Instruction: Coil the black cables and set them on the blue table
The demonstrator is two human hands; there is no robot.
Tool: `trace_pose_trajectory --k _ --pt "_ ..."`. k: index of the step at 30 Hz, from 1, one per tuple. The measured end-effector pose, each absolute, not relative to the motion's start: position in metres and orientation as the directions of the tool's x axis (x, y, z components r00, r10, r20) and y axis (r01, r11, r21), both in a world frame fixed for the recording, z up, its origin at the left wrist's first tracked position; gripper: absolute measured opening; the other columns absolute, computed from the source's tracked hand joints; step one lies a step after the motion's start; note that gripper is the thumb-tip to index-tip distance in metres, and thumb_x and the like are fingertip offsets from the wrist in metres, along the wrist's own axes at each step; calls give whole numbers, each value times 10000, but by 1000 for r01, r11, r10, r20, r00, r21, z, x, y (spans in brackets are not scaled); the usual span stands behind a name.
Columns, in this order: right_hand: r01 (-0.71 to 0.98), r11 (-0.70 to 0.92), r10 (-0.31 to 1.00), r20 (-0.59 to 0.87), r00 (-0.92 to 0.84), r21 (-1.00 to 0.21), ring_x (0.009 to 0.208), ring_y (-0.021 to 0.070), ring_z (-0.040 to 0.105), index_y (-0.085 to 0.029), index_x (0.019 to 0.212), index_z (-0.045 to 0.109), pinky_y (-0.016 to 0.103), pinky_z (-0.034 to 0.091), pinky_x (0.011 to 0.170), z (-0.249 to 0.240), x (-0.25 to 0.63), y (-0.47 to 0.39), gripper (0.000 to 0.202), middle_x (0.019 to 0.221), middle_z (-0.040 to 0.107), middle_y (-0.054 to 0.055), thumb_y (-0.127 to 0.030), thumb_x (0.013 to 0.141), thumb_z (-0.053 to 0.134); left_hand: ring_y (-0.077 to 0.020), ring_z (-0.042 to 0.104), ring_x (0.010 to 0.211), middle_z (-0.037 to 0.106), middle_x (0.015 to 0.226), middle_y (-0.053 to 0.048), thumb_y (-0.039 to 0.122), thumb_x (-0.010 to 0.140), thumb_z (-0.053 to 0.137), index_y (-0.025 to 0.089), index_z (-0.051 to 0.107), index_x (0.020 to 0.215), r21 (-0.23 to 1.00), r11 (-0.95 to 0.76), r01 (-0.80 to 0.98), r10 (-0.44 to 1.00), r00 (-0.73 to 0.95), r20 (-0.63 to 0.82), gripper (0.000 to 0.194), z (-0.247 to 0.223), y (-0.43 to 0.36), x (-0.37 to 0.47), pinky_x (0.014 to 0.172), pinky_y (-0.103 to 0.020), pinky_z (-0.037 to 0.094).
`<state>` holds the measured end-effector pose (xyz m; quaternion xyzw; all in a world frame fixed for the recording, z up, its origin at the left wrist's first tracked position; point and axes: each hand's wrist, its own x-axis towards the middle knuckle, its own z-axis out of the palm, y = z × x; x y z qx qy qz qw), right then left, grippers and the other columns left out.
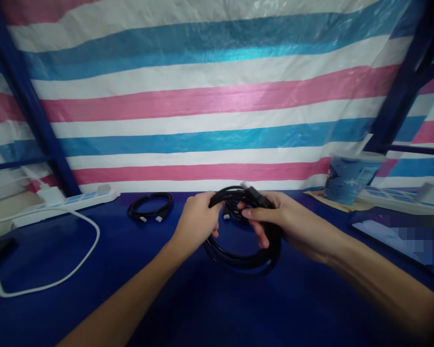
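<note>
Hands around black cable coil

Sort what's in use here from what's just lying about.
In use:
black cable coil, held by left hand and right hand
probably small left coil, coil behind hands

Seemingly unrelated:
white cable
left power strip
right power strip
cup
phone

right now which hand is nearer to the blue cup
Right. The right hand holds the black cable coil, left of the cup; the left hand, also on it, is farther left.
</note>
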<state>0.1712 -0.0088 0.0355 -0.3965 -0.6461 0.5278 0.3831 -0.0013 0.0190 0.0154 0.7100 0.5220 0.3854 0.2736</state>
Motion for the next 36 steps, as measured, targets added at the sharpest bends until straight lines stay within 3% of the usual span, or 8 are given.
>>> trace_pose_trajectory --k 3,8,11,15,18,24,30,36 --pt "-14 135 939 133 -318 -991 397 83 479 -156 759 553 211 427 456 27 166 -2 172 483 516 -41 -298 793 644 -120 590 466 597 579 -10 319 877 456 148 566 822 994 -81 79 986 149 69 211 14 21 -3 458 -225 443" --pt "-98 51 972 72 -222 -994 331 25 144 -196 617 426 186 280 329 25 177 9 334 418 216 -130 -319 729 716 -31 396 361 488 542 57 340 843 565 148 553 811 960 29 -277 913 397 87 195 15 12 7 415 -187 372" --pt "48 128 985 121 -126 -991 364 36 103 -184 668 508 206 223 336 39 195 16 213 445 164 -127 -298 714 681 -83 565 574 609 714 -1 352 800 629 163 563 975 972 -95 -216 887 425 181 267 14 14 10 592 -227 457" --pt "402 425 838 520 162 -811 406 103 284 -190 890 552 265 304 432 57 210 41 179 495 289 -72 -326 773 552 -179 586 973 612 1107 -113 382 834 549 164 557 1048 969 -248 8 961 128 245 306 2 36 -5 740 -268 465" --pt "824 418 704 710 -27 -382 646 223 539 -179 1017 579 321 362 564 46 203 69 266 704 568 65 -288 797 477 -188 595 925 633 1016 -104 350 854 463 169 558 933 938 -303 167 950 -29 312 219 -10 55 -23 707 -278 466" --pt "866 489 855 259 -450 -108 705 296 648 -158 1109 640 344 431 604 9 188 95 422 805 698 126 -355 739 588 -186 601 767 665 823 -76 284 810 468 180 576 788 887 -315 337 945 19 328 151 -22 66 -32 647 -289 443" --pt "816 515 840 -37 -541 -262 1001 305 630 -155 1292 510 356 515 806 21 200 91 717 1180 641 131 -532 701 662 -213 599 786 675 873 -88 220 814 425 191 599 865 752 -403 521 914 187 361 184 -27 58 -29 731 -351 440" --pt "863 480 870 211 -445 -158 1219 372 478 -129 1386 407 494 418 981 23 192 105 796 1375 470 195 -629 777 516 -300 550 990 639 1024 -124 241 788 510 177 601 947 493 -601 630 800 475 367 194 -37 47 -24 887 -469 397"
